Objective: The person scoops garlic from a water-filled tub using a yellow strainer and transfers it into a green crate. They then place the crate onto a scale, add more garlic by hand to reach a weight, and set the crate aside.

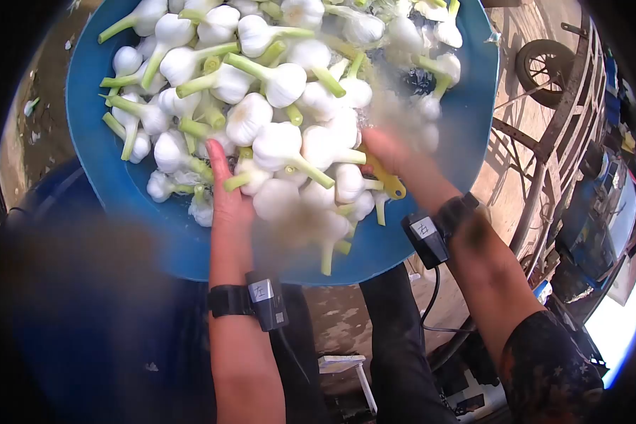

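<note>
OK, head view, only one there is. Garlic is heaped in the blue tub, whole heads with cut green stems, some lying across others. More of it at the far right side of the tub, blurred by haze on the lens.

Handling, my guess: each head light and firm, stem fairly stiff, loose outer skin likely to slide or flake. Slippery if wet; can't confirm water from here. Bruising risk low to moderate, so no hard squeeze. Best hold: round the fat part of one head, stem pointing out of the grip. Stem works as a second handle. Pile is loose, so pulling a low one probably rolls its neighbours.

Fingers: left hand is at the near-left part of the heap. One digit shows, pointing up along the heads; the others are buried, so can't tell if they're apart or together. Garlic sits just beside that digit and against the inner side of the hand.

Right hand looks closed round the yellow handle of a tool, fingertips mostly hidden. Handle end sticks out toward the near side. Garlic is directly left of it, close to the knuckles.
</note>
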Demonstrator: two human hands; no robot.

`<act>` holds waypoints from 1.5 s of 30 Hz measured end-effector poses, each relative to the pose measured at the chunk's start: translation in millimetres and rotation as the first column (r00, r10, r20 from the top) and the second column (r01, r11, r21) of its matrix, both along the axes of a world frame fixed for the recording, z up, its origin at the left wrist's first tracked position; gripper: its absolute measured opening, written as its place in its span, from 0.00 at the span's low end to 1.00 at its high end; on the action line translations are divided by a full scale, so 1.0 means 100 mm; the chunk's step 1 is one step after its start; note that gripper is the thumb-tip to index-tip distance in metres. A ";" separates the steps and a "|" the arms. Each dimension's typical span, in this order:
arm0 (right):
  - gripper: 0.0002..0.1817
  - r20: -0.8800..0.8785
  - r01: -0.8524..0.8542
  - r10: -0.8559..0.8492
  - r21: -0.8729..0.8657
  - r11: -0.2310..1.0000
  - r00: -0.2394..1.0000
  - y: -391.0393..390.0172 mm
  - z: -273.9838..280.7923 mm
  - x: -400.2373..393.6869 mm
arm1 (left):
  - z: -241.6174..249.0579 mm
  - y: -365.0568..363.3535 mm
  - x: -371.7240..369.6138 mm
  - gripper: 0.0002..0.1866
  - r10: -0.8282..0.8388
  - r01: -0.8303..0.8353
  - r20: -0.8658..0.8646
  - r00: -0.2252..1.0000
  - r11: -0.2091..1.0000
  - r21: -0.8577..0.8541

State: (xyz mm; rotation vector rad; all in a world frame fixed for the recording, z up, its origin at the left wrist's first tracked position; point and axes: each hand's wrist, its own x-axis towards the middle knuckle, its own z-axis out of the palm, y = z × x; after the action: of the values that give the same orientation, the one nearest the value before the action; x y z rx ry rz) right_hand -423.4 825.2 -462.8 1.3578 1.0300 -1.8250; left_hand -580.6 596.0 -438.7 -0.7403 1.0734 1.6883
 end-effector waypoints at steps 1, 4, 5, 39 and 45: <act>0.12 -0.008 0.002 -0.002 0.002 1.000 1.000 -0.03 0.01 -0.04 | -0.06 -0.05 -0.03 0.43 0.077 -0.076 -0.017 0.997 0.996 0.049; 0.12 -0.019 0.337 -0.337 -0.001 0.942 0.941 -0.23 0.31 -0.23 | 0.19 0.21 -0.19 0.39 0.035 -0.039 -0.048 0.998 0.996 -0.084; 0.12 -0.013 0.339 -0.339 -0.004 0.941 0.941 -0.24 0.34 -0.23 | 0.17 0.21 -0.23 0.38 0.010 -0.013 -0.027 1.000 0.993 -0.113; 0.16 -0.341 -0.145 0.200 0.182 0.973 0.918 -0.28 3.90 0.75 | 3.66 -0.01 1.50 0.18 0.131 -0.395 -0.607 0.784 0.859 -0.325; 0.14 -0.285 -0.408 0.426 0.121 0.905 0.859 -1.51 4.10 0.93 | 3.97 -1.29 2.33 0.19 0.484 -0.646 -0.479 0.732 0.715 -0.265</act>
State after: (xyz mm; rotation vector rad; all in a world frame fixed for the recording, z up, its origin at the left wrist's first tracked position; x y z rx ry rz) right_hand -330.6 673.8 -53.1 0.8024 1.4216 -1.7057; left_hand -347.4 466.6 -41.6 -1.1494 1.6345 2.2323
